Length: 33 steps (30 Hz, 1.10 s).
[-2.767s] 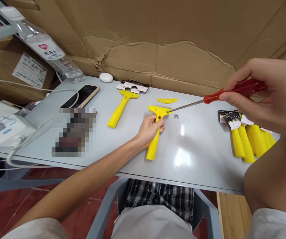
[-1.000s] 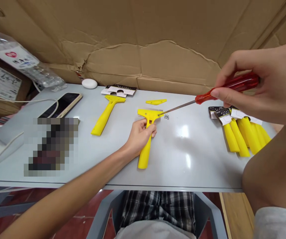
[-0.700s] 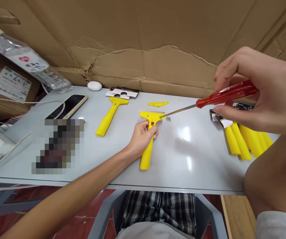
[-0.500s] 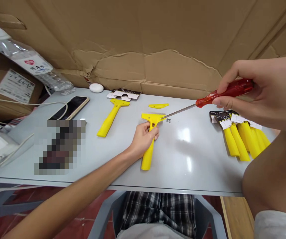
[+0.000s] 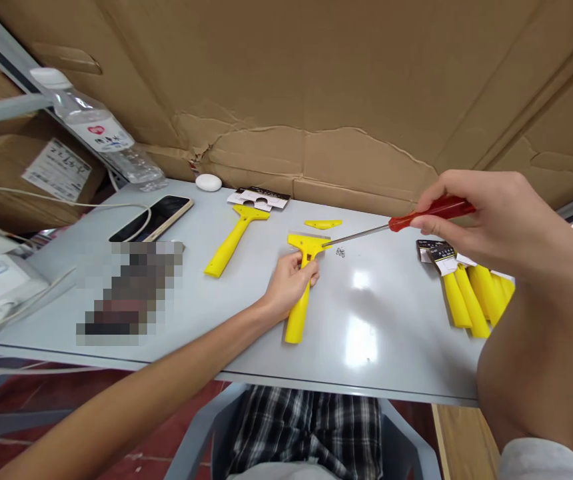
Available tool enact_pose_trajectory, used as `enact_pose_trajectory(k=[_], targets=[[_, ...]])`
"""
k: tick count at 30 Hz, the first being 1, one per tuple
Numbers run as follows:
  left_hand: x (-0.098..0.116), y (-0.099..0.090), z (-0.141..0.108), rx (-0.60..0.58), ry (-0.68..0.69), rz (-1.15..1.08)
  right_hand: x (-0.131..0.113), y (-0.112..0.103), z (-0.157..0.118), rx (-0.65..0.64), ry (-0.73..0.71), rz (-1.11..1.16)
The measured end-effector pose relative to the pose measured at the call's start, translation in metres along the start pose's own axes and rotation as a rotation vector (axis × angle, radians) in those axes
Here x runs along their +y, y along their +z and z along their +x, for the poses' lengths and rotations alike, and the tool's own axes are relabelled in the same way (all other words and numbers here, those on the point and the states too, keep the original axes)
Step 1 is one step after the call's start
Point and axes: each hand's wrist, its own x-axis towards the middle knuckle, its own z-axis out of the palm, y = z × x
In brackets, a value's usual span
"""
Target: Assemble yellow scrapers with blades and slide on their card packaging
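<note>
Left hand (image 5: 289, 287) grips a yellow scraper (image 5: 295, 325); right hand (image 5: 511, 230) points a red screwdriver (image 5: 431, 213) at it.

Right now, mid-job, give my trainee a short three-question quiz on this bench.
1. Multiple choice: what does the left hand grip?
A. the yellow scraper
B. the phone
C. the plastic water bottle

2. True or false: the small metal parts lie loose on the grey table top, to the right of the scraper's head.

3. Fill in the blank: the right hand holds a screwdriver with a ____ handle.

Key: 1 A; 2 true; 3 red.
</note>
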Motion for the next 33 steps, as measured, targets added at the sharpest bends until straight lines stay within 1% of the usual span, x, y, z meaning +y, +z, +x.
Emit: enact_pose_trajectory(k=[4,6,8,11,14,17,19,23,25,27,31,33], targets=[[-0.002,0.0,0.0,0.015,0.021,-0.005,-0.005,0.005,0.001,0.017,0.056,-0.048],[-0.003,0.0,0.0,0.028,0.037,-0.009,-0.004,0.004,0.001,0.011,0.027,-0.102],[-0.004,0.0,0.0,0.031,0.047,-0.004,0.0,0.0,0.0,0.019,-0.039,-0.131],[-0.004,0.001,0.0,0.015,0.056,0.013,0.004,-0.006,-0.002,-0.001,-0.086,-0.071],[-0.004,0.001,0.0,0.016,0.063,0.031,0.003,-0.007,-0.003,-0.015,-0.073,-0.011],[-0.004,0.0,0.0,0.017,0.06,0.036,0.0,-0.004,-0.001,0.053,-0.074,-0.05],[-0.004,0.0,0.0,0.019,0.057,0.032,-0.001,-0.002,0.0,0.073,-0.055,-0.088],[-0.004,-0.001,0.0,0.027,0.069,0.03,-0.004,0.001,0.001,0.026,0.04,-0.114],[-0.004,-0.001,0.0,0.021,0.076,0.038,-0.005,0.002,0.002,0.021,0.049,-0.126],[-0.004,-0.001,0.0,0.014,0.079,0.051,-0.003,0.003,0.002,0.03,0.026,-0.142],[-0.006,-0.001,0.0,0.027,0.082,0.065,0.006,-0.001,-0.001,0.014,-0.09,-0.177],[-0.006,-0.002,0.001,0.017,0.08,0.065,0.011,-0.004,-0.004,0.057,-0.057,-0.102]])
